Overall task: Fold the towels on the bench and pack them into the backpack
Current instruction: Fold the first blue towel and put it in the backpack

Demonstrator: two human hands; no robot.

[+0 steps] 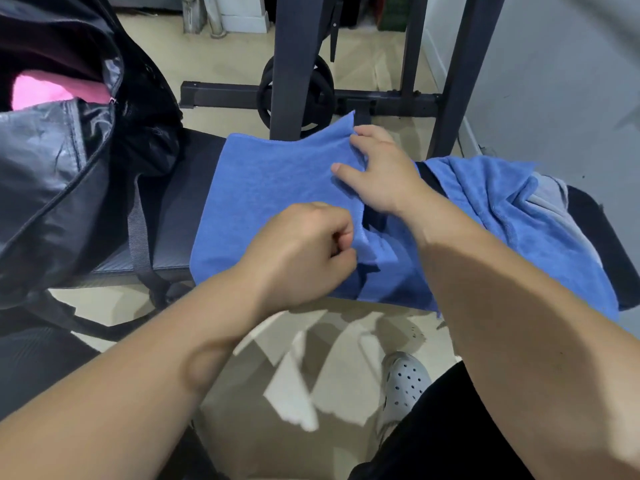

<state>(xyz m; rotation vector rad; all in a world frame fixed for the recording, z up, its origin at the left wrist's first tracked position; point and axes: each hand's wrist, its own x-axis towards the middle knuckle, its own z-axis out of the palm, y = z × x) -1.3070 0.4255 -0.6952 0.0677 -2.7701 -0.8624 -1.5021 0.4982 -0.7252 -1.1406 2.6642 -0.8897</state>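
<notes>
A blue towel [270, 188] lies spread across the black bench [173, 216]. My left hand [304, 251] pinches its right edge near the front. My right hand [377, 171] pinches the same edge farther back, near the far corner. A second blue towel [502, 209] lies crumpled on the bench to the right, with a grey towel [550, 202] partly under it. The black backpack [59, 174] stands open at the left end of the bench, and a pink towel [52, 90] shows inside it.
A dark metal rack frame [294, 64] with a weight plate [318, 91] stands right behind the bench. A grey wall [554, 81] is at the right. A backpack strap [138, 237] hangs over the bench front. My grey clog [405, 379] is on the tiled floor below.
</notes>
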